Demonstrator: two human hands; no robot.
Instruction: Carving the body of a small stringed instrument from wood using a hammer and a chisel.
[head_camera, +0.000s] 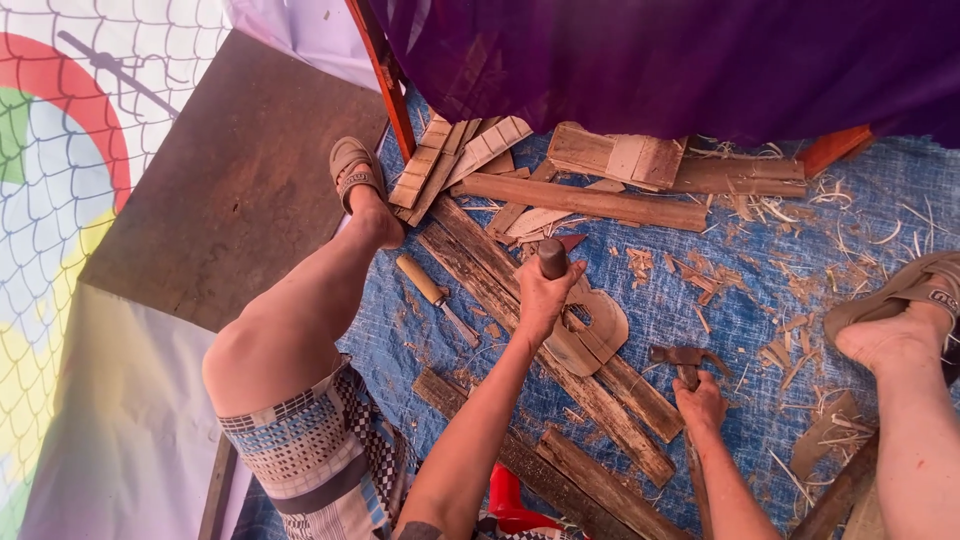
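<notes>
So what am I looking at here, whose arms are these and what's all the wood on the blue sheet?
No machine here: a person wears a camera on the head, so you look down past bare knees and sandalled feet at that person's own hands. The left hand grips the round handle of a chisel, set upright on a flat wooden cutout with a hole in it. The right hand holds a hammer by its handle, head resting low on the blue tarp. Around them lie rough planks, slats and shavings, and a second wooden-handled chisel lying unused to the left.
</notes>
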